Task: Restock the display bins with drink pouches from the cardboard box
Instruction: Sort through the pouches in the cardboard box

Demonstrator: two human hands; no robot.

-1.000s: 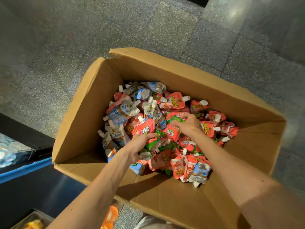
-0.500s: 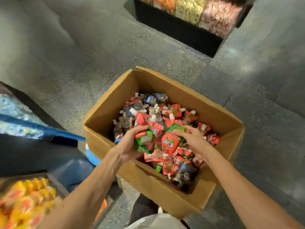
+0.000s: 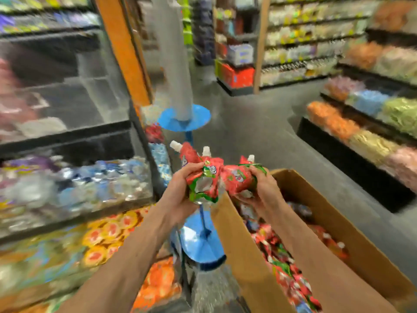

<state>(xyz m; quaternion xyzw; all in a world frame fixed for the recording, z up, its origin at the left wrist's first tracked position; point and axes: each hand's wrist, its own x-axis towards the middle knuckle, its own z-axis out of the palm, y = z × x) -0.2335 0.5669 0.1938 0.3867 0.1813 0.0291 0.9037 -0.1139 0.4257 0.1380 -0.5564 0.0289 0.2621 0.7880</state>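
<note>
Red-and-green drink pouches point(image 3: 203, 175) are bunched in both hands, held up over the near left corner of the cardboard box point(image 3: 246, 256). The left hand point(image 3: 178, 193) grips one cluster, fingers curled round its crumpled bodies. The right hand point(image 3: 264, 190) clamps a second cluster just beside it, so the two bundles touch in the middle. Their white spouts point up and away, so each pouch's long axis stands roughly upright, tilted forward. More pouches lie heaped in the box, below and to the right of the hands. The glass-fronted display bins point(image 3: 90, 190) stand to the left, and the left hand is the nearer one. The load probably has to swing left and clear a bin's front wall before release. Motion blur smears the bins' contents, so I cannot tell which compartment holds matching stock.
</note>
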